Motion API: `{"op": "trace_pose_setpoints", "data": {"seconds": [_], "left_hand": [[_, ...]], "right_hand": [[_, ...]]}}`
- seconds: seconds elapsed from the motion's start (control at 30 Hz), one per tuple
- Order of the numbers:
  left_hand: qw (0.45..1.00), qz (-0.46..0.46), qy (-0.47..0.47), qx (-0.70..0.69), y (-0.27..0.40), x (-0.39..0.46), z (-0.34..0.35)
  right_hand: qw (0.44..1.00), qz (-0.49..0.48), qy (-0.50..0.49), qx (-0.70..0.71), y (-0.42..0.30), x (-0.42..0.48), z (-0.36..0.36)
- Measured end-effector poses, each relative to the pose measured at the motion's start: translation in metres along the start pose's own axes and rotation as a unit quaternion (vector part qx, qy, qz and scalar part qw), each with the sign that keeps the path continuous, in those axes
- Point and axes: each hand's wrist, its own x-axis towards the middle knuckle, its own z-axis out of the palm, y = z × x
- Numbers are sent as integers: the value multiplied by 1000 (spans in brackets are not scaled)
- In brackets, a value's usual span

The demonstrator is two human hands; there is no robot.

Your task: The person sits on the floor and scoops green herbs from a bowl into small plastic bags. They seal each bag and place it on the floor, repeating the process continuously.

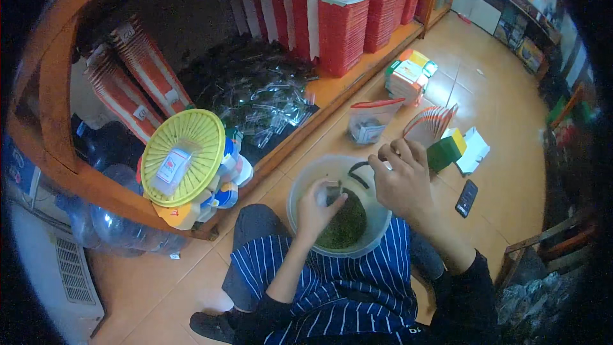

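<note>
A round translucent plastic tub (299,191) sits between my legs against a striped apron (354,292). Dark green dried herb or loose granules (342,227) lie in its bottom. My left hand (313,213) is inside the tub, with thumb and fingers closed around a small clear plastic bag (333,194). Above the tub's right rim, my right hand (402,177) grips a black curved utensil (358,172); its exact kind is unclear. The utensil's curved part hangs over the tub, close to the bag's mouth.
A yellow lid (184,153) bearing a small packet rests on stacked containers at left. Small clear bags (273,105) cover the shelf beside red stacks (342,33). Rightward on the tiled floor are a zip pouch (371,127), a green box (445,153) and a phone (466,198).
</note>
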Motion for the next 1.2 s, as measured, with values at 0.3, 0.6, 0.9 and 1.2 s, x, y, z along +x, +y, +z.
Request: {"op": "trace_pose_setpoints", "data": {"seconds": [0.3, 0.6, 0.9, 1.2], "left_hand": [[990, 96, 68, -72, -7, -9, 10], [919, -137, 80, -361, 13, -15, -19], [949, -59, 143, -275, 0, -19, -7], [964, -29, 142, -223, -1, -21, -10]], "right_hand": [[878, 200, -108, 421, -36, -30, 70], [869, 150, -51, 469, -32, -31, 57], [914, 65, -11, 400, -43, -28, 60], [920, 106, -41, 374, -52, -28, 68]]}}
